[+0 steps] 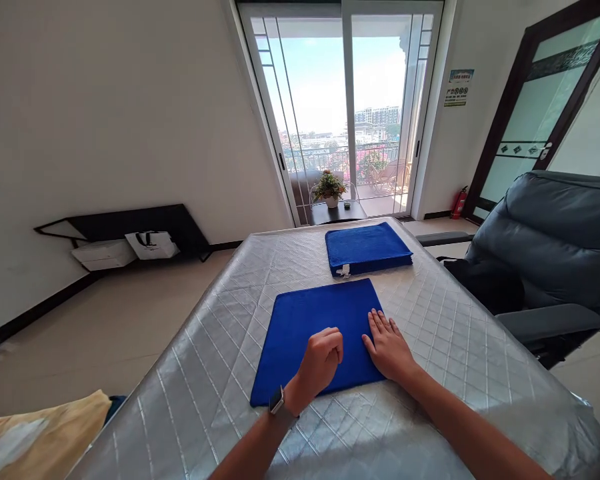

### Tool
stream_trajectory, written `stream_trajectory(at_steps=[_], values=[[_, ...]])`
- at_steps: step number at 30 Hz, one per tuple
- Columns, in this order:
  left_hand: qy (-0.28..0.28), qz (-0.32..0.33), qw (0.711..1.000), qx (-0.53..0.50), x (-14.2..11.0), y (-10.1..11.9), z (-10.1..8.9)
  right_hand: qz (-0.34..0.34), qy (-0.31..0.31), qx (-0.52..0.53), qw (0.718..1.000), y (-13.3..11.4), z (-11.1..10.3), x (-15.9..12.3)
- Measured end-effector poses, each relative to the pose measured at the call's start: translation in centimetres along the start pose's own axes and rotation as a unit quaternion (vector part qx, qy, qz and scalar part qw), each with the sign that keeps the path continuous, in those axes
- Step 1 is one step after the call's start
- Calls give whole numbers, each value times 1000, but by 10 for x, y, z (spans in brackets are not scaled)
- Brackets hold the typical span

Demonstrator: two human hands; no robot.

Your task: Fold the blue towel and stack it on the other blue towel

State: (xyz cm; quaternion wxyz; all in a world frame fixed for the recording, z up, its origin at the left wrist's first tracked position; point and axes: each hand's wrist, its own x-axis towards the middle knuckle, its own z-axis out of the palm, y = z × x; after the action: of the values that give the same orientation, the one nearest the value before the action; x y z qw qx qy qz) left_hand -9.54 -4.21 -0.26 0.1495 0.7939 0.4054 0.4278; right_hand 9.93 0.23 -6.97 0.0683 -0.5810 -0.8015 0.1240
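Observation:
A folded blue towel (305, 320) lies flat on the silver quilted table cover (220, 347) in front of me. My left hand (321, 361), with a watch on the wrist, rests on the towel's near part as a closed fist; nothing shows in it. My right hand (389, 347) lies flat with fingers stretched out on the towel's right edge. Farther back on the table sits a stack of folded blue towels (366, 248) with a white tag at its near corner.
A grey armchair (555, 247) stands close to the table's right side. A small dark table with a potted plant (329, 187) stands before the glass balcony doors. A low black shelf (130, 230) with white bags lines the left wall. Yellow cloth (40, 433) shows bottom left.

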Motion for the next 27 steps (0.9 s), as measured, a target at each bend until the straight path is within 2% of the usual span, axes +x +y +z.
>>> stream_trajectory(at_steps=[2,5,8,13,18,21,24,27], values=[[-5,-58,998,9,8,-4,4,1,0,0,1000,0,0,0],[-36,-91,993,66,13,-15,10,3,1,-5,1000,0,1,0],[-78,-80,985,130,4,-27,20,2,1,-11,1000,1,2,1],[-155,-20,957,245,-17,-36,39,0,-1,-24,1000,2,6,3],[-172,-44,942,284,-25,-42,48,2,4,-35,999,1,7,2],[-173,-74,936,299,-33,-59,30,2,10,-34,999,0,5,1],[-174,-129,919,328,-57,-82,-6,6,7,-30,1000,0,4,0],[-160,-181,900,364,-94,-100,-44,7,2,-24,1000,1,4,1]])
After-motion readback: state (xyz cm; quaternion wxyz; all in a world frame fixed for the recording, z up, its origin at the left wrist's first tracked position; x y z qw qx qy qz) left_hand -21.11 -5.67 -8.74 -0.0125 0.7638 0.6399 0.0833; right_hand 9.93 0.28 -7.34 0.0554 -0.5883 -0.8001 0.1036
